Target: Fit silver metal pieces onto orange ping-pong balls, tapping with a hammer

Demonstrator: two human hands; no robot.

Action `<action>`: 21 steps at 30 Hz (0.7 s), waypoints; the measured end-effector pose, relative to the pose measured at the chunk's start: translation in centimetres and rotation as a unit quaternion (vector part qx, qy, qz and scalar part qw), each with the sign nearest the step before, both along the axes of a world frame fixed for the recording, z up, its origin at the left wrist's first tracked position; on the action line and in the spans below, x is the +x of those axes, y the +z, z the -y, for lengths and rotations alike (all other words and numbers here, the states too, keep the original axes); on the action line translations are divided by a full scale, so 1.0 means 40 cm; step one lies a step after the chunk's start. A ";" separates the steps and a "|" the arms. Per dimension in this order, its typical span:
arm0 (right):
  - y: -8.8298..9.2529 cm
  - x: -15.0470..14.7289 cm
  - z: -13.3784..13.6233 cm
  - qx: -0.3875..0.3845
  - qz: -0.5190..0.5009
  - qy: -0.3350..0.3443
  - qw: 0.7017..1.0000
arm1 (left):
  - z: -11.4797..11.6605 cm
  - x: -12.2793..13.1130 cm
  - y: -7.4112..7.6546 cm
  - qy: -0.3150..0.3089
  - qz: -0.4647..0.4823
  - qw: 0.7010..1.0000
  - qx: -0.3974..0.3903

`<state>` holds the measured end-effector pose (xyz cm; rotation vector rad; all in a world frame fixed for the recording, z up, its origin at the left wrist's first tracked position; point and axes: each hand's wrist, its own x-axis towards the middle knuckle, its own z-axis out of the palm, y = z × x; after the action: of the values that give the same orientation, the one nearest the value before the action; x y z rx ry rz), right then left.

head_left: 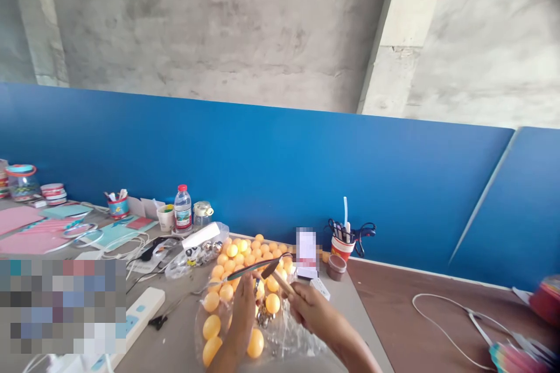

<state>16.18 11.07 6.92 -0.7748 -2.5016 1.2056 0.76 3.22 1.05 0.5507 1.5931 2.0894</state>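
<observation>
My right hand [306,306] is wrapped round the light wooden handle of a tool [283,284] with a dark brown head. My left hand [244,306] is raised to the left of it, its fingers by a long, dark curved strip [258,267]; whether it grips the strip is unclear. Under and around both hands lie several orange balls [272,303] on a clear plastic bag [297,332]. Small shiny metal pieces [263,319] show between my hands, too small to make out.
A white power strip [146,306] and cables lie at left. Behind stand a water bottle [182,210] and a glass jar [202,214]. A cup of pens [342,247], a small brown tub [336,268] and a phone-like screen [306,249] are beyond my right hand.
</observation>
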 end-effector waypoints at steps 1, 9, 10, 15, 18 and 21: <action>0.002 0.001 0.001 -0.006 0.008 0.001 1.000 | 0.000 -0.002 -0.003 0.005 0.003 1.000 -0.008; 0.006 0.004 -0.004 -0.046 -0.009 -0.010 0.999 | -0.005 -0.006 -0.002 -0.014 -0.007 0.999 -0.030; 0.004 0.003 -0.005 -0.045 -0.003 -0.009 0.999 | -0.003 -0.005 0.002 -0.011 -0.008 0.999 -0.035; 0.006 -0.008 -0.003 -0.072 -0.006 -0.003 0.997 | 0.007 -0.006 0.022 0.018 0.004 0.999 -0.044; 0.020 -0.012 0.005 -0.084 -0.023 -0.007 0.996 | 0.008 -0.011 0.020 0.015 0.005 0.999 -0.038; 0.037 -0.008 0.014 -0.055 0.020 -0.002 0.998 | 0.004 -0.015 0.006 0.013 -0.008 0.997 -0.079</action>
<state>15.87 10.50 8.41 -0.8394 -2.4803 1.3497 0.15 3.06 1.30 0.4969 1.7645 1.9594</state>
